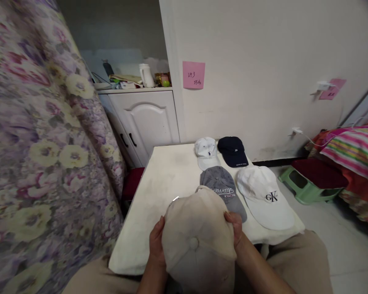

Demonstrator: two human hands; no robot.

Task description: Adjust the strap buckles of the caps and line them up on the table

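Note:
Between my two hands is a beige baseball cap [199, 228], held up over the near edge of the table with its crown and top button toward me. My left hand [157, 241] grips its left side, fingers partly hidden by the cap. On the other side my right hand [235, 228] pinches the rim, thumb and fingers closed. Just beyond it lies a grey cap [211, 175] with white lettering, partly covered by the beige one. A white CK cap [257, 183] sits to the right. Farther back are a small white cap [205, 149] and a navy cap [231, 149].
All the caps are at the cream-covered table [159, 175]. A floral curtain [58, 163] hangs close on the left. Behind stands a white cabinet [147, 114] with a white jug [146, 75] on top. A green stool [308, 185] is on the floor at right, beside a striped bedspread [355, 143].

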